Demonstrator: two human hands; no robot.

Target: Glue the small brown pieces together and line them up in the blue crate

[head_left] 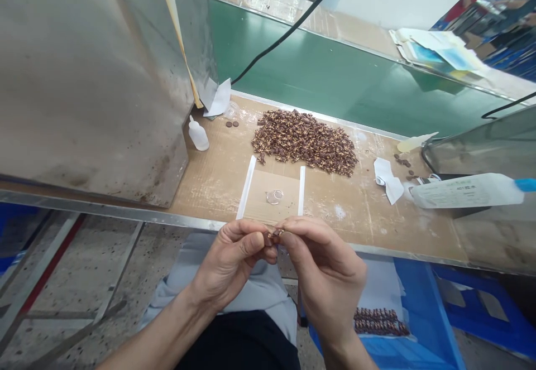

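My left hand [234,255] and my right hand [322,264] meet at the near edge of the bench, fingers pinched together on one small brown part [275,235] with gold pins. Both hands are closed around it, held over my lap. Behind them a heap of the same small brown parts [305,140] lies on the cardboard-covered bench [355,208]. Two white strips [246,187] [301,190] frame a cardboard square with a small clear ring [274,196] on it.
A small squeeze bottle [198,134] stands left by a large metal housing [92,74]. A bigger white bottle [464,190] lies at the right near crumpled tissue [388,179]. A green conveyor belt [335,80] runs behind. A row of brown parts [380,321] rests on a blue bin below.
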